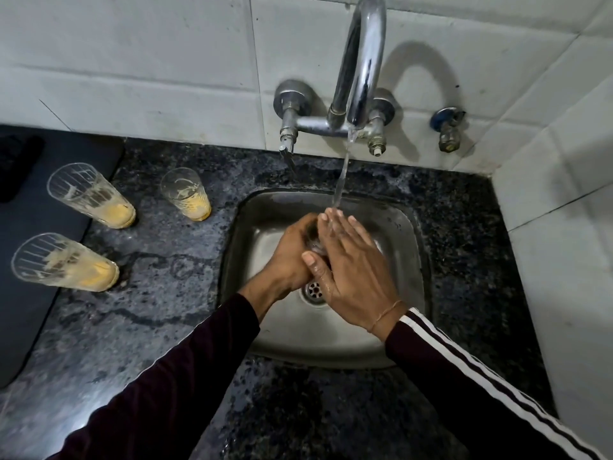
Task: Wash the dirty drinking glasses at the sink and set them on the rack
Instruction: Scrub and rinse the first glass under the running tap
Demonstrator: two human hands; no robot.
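centre of the frame: both hands over the steel sink (391, 346), under the running stream (341, 180) from the chrome tap (361, 61). left hand (292, 257) curled round a clear glass (315, 245), mostly hidden between the hands. right hand (351, 263) lies against the glass with fingers straight, water hitting its fingertips (331, 215); the hands are together. drain (313, 290) just below them. left of the frame: three dirty glasses with yellowish residue stand on the dark speckled bench (172, 293), one upper left (91, 195), one nearer the sink (186, 194), one lower left (64, 262). dark mat (30, 227) at the left edge under or touching two of them. no readable writing or brand anywhere. sleeves dark, white stripes on the right one.
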